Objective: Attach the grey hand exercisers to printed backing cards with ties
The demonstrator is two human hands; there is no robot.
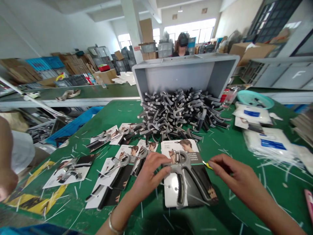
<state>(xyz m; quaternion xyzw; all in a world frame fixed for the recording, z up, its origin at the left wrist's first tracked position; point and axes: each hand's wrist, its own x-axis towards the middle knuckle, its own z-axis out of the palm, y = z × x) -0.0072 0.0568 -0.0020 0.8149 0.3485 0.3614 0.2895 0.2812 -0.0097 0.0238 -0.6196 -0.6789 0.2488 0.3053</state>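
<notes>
A grey and black hand gripper (182, 178) lies on a printed backing card (193, 189) on the green table (259, 192). My left hand (149, 174) rests on the card's left side, fingers curled, touching the hand gripper's top. My right hand (232, 176) sits at the card's right edge, fingers pinched on a small yellow-handled tool (207, 165). Left of the card lie several finished cards with hand grippers (114, 173) mounted on them.
A heap of loose hand grippers (181, 112) spills from a tipped grey bin (215, 73). Stacks of white plastic bags (269, 140) lie right. Cut cable-tie ends litter the table. A blue crate (73, 125) stands left. Another person sits beyond the bin; someone's arm (6, 163) is far left.
</notes>
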